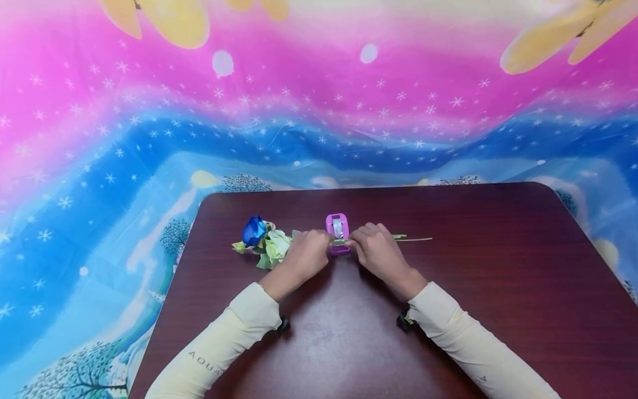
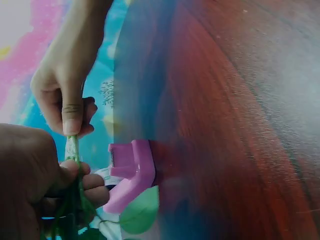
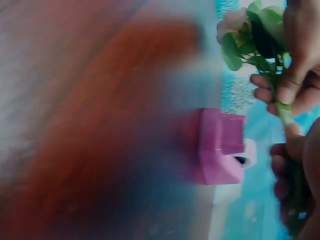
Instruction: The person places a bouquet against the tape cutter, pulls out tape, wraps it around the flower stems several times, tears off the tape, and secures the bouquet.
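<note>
A small bunch of flowers lies across both hands, with a blue rose (image 1: 254, 230) and pale green-white blooms (image 1: 277, 247) at its left end. My left hand (image 1: 308, 254) grips the stems just below the blooms. Farther along, my right hand (image 1: 382, 255) holds the same stems, whose thin ends (image 1: 417, 239) stick out to the right. In the left wrist view, a pale shiny band (image 2: 72, 148), perhaps clear tape, covers the short stretch of stem between the hands. Just behind the stems stands a pink tape dispenser (image 1: 330, 223) with a roll in it. Palms are hidden in the head view.
The dark brown table (image 1: 319, 343) has rounded far corners. Behind it hangs a pink and blue printed cloth (image 1: 319, 94). A green leaf (image 2: 141, 212) hangs near the dispenser in the left wrist view.
</note>
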Motion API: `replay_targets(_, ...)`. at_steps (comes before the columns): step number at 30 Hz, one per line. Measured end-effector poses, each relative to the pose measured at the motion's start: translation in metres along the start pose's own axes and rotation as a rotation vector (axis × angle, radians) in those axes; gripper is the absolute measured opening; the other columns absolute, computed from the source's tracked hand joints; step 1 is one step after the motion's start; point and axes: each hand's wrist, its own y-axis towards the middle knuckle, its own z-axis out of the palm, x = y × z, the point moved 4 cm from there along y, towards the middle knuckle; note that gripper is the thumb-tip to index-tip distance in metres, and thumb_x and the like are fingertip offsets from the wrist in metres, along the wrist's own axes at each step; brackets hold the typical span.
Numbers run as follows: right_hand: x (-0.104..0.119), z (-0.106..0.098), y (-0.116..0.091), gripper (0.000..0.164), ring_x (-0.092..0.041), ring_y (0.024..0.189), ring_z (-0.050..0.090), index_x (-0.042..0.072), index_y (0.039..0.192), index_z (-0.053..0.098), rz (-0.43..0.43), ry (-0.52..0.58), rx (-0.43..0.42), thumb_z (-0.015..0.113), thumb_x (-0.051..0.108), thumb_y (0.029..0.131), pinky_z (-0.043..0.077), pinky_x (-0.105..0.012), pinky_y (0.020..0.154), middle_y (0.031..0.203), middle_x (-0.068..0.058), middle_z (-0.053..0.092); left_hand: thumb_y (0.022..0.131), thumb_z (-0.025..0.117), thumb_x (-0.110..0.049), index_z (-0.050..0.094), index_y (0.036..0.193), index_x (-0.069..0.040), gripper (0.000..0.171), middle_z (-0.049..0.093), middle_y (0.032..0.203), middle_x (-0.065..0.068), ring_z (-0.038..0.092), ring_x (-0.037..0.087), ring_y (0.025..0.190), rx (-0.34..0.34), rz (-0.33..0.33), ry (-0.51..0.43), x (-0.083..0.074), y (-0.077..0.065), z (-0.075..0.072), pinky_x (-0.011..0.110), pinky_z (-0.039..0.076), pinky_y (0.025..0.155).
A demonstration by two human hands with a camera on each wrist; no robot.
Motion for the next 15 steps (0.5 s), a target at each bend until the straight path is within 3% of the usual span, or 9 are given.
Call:
replay_targets(5, -0.005, -0.001, 0.007, 0.022, -0.013, 0.071, 0.056, 0.012, 0.09, 0.072, 0.184, 0.138, 0.213, 0.064, 0.03, 0.102, 0.049, -0.035, 0.069, 0.077, 0.003, 0.065, 0.079, 0.074, -0.001, 0.073, 0.09, -0.007, 0.012, 0.069, 0.077, 0.004, 0.065, 0.021, 0.066, -0.13, 0.121, 0.172, -0.006, -0.009, 0.001, 0.034, 0.051, 0.06)
replay_targets(9, -0.01, -0.001, 0.011, 0.034, -0.013, 0.062, 0.05, 0.011, 0.086, 0.066, 0.314, 0.223, 0.354, 0.053, 0.035, 0.107, 0.044, -0.033, 0.063, 0.069, 0.002, 0.056, 0.081, 0.075, -0.007, 0.074, 0.101, -0.005, 0.02, 0.07, 0.079, 0.004, 0.065, 0.02, 0.068, -0.232, 0.161, 0.291, -0.012, -0.017, 0.005, 0.032, 0.05, 0.06)
replay_targets(15, -0.016, 0.005, 0.013, 0.035, -0.012, 0.061, 0.053, 0.009, 0.086, 0.068, 0.352, 0.318, 0.502, 0.049, 0.028, 0.109, 0.045, -0.03, 0.065, 0.068, -0.001, 0.061, 0.087, 0.07, -0.008, 0.075, 0.103, -0.004, 0.018, 0.069, 0.077, 0.003, 0.063, 0.017, 0.065, -0.384, 0.195, 0.459, -0.022, -0.028, 0.017, 0.03, 0.048, 0.059)
